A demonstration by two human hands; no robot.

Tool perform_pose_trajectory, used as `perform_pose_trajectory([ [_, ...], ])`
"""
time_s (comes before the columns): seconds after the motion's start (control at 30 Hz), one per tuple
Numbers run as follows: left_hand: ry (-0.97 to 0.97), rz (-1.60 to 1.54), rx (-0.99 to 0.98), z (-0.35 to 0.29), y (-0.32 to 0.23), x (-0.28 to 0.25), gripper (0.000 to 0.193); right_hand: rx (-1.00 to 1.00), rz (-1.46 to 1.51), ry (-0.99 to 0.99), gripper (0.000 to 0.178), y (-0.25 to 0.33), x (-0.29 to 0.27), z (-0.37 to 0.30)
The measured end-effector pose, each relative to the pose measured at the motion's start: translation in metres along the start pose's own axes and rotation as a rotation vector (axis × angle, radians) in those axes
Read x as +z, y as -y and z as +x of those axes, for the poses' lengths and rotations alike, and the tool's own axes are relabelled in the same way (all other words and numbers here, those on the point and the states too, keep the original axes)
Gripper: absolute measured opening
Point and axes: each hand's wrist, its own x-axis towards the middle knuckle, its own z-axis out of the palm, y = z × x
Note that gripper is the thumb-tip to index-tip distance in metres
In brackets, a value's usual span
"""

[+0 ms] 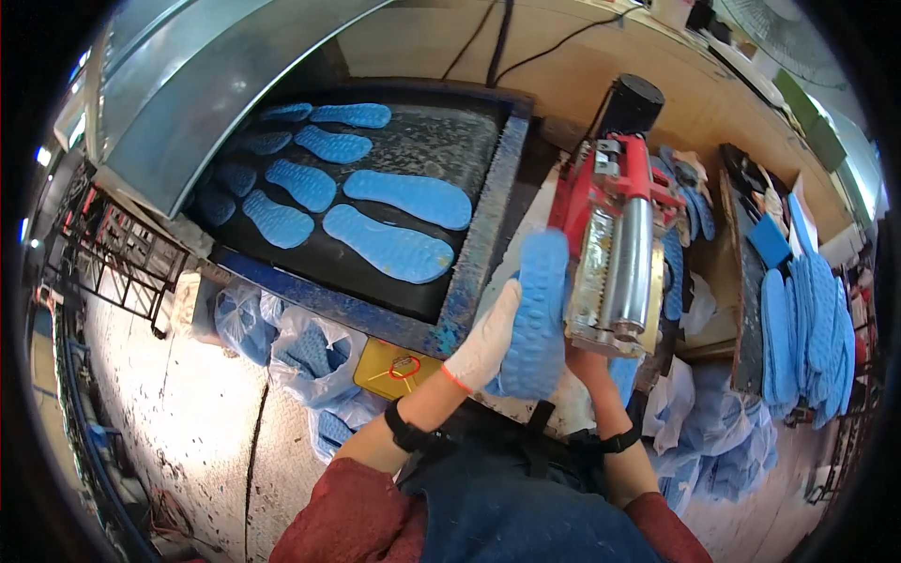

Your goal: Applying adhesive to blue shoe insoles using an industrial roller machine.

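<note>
A blue shoe sole with a bumpy face stands nearly upright beside the roller machine. My left hand, in a pale glove, grips it along its left edge. The red machine carries a shiny metal roller, just right of the sole. My right hand reaches in under the machine's front end; its fingers are hidden there. To the left, several blue soles lie in rows on a dark, blue-framed bed.
A slanted metal hood overhangs the bed's left side. Plastic bags of blue pieces sit below its front edge, near a yellow tray. At right, stacked blue soles stand beside a wooden shelf, with more bags beneath.
</note>
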Motion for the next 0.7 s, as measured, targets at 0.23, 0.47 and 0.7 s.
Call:
perform_pose_trajectory([
  [0.23,-0.359,-0.166,0.191,0.010,-0.076,-0.007,0.045,0.408,0.573,0.109,0.071,0.010,0.039,0.008],
  [0.47,-0.475,-0.583,0.326,0.166,-0.158,-0.099,0.051,0.779,1.245,0.173,0.065,-0.002,-0.018,0.006],
  [0.7,-0.565,-0.446,0.187,0.226,-0.171,-0.160,0.057,0.814,1.079,-0.016,0.046,-0.026,-0.079,-0.017],
])
